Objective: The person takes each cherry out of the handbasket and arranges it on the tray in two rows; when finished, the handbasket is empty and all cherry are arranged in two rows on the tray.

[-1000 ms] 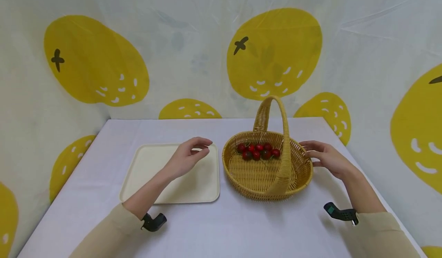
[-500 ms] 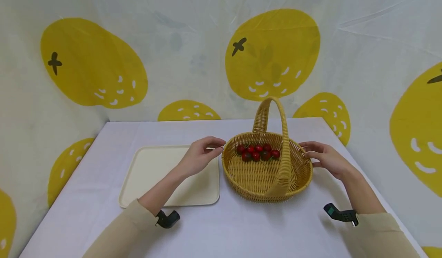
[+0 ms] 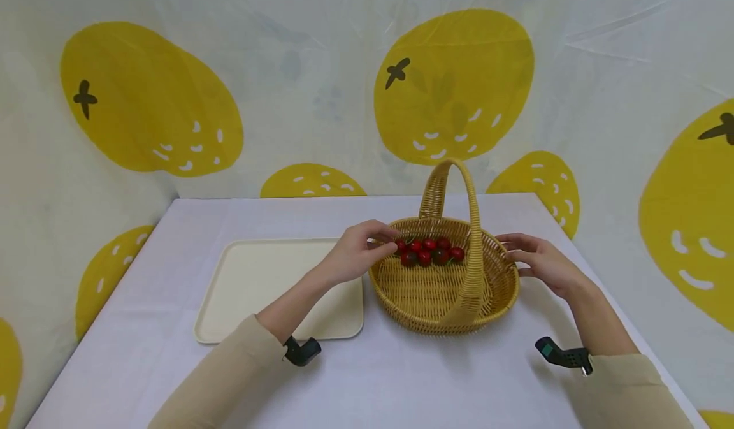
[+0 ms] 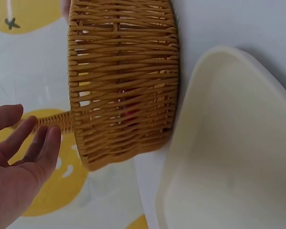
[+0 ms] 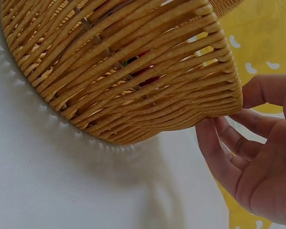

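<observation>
Plainly, the basket (image 3: 427, 292) sits — cherries (image 3: 424, 259) inside — between hands (image 3: 355, 252) (image 3: 547, 266)

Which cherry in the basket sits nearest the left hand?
In the head view, the far row's leftmost cherry: it appears just beside the left hand; the other cherries lie farther right.

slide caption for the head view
Left hand over a wicker basket of cherries, right hand at its rim, cream tray alongside.

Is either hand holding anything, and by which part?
Left hand: nothing held. Right hand: fingers touch the basket at its right-side rim; whether they actually grip it cannot be told.
</observation>
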### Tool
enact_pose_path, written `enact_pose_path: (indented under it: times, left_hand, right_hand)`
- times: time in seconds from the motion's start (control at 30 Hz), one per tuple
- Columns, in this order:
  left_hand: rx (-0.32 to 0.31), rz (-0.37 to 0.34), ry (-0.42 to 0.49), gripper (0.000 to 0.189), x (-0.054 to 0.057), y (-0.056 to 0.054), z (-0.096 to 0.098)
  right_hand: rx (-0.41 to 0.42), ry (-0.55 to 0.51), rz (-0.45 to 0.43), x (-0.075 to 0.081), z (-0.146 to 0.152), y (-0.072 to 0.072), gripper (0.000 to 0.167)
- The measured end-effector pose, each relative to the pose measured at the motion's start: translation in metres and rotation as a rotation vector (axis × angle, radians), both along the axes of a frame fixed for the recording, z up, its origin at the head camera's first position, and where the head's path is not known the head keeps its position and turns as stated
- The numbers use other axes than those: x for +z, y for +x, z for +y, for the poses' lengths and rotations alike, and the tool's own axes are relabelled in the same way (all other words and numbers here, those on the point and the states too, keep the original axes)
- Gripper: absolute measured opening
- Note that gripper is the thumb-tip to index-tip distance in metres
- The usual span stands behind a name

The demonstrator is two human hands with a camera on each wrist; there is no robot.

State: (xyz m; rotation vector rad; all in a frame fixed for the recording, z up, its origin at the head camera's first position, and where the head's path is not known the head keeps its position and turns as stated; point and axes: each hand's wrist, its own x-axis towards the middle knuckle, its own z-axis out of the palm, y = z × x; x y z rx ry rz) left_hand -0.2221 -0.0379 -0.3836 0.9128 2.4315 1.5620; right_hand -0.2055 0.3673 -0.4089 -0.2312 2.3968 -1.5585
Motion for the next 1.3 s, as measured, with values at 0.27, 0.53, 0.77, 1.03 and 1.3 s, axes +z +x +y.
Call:
enact_pose_path:
  times: [0.27,0.53,0.77,1.03,1.3]
  left_hand:
    - [0.019,0.027,-0.086,0.023,0.001,-0.006,0.021]
    - [0.14,-0.069,-0.162,0.025,-0.003,-0.012,0.038]
    - [0.182,-0.096,-0.245,0.022,-0.012,-0.016,0.048]
    - [0.201,-0.022,-0.392,0.022,-0.018,-0.018,0.062]
    - [0.21,0.0,-0.477,0.013,-0.025,-0.023,0.071]
  right_hand:
    - [-0.005,0.013,-0.001,0.004,-0.003,-0.001,0.049]
    - [-0.003,0.001,-0.004,0.005,-0.005,-0.003,0.05]
    - [-0.013,0.008,-0.006,0.003,-0.005,-0.003,0.05]
    - [-0.014,0.007,0.001,0.003,-0.004,0.0,0.05]
    - [-0.022,-0.006,-0.012,-0.001,-0.004,0.003,0.051]
